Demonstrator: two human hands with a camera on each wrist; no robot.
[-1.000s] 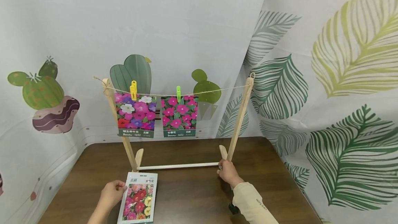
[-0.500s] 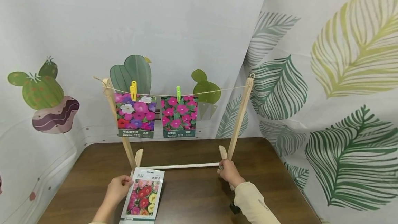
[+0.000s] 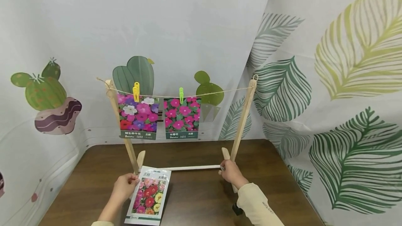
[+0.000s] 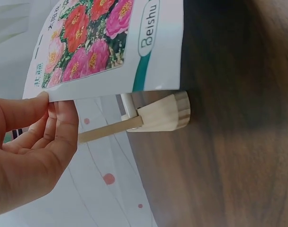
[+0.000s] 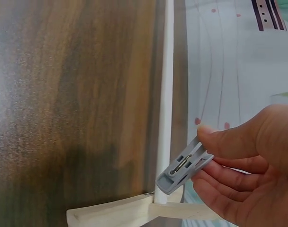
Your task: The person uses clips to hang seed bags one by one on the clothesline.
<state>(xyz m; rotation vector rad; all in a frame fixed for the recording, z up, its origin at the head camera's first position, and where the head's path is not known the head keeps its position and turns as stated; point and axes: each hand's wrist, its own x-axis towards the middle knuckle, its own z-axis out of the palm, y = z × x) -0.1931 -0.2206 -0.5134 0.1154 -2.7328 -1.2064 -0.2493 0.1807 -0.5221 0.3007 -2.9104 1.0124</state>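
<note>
My left hand (image 3: 125, 186) pinches a seed packet (image 3: 150, 196) by its left edge, in front of the rack's left foot. Red, pink and yellow flowers are printed on the white packet, and the left wrist view shows the thumb on its edge. Between the thumb and fingers of my right hand (image 5: 248, 165) is a grey clothespin (image 5: 184, 166), near the right foot of the wooden rack (image 3: 243, 121). Two flower packets hang from the rack's string (image 3: 213, 93): a mixed-colour one (image 3: 138, 118) under a yellow clothespin (image 3: 136, 92), a pink one (image 3: 181, 118) under a green clothespin (image 3: 181, 95).
A white rod (image 3: 191, 167) joins the rack's two sides low over the brown table (image 3: 194, 198). Behind the table hangs a pale cloth (image 3: 188, 27) printed with cacti and leaves. A small black object (image 3: 237, 209) shows beside the right sleeve.
My left hand has carried the seed packet a little right and up, tilting it to the right. My right hand stays almost still by the rack's right foot.
</note>
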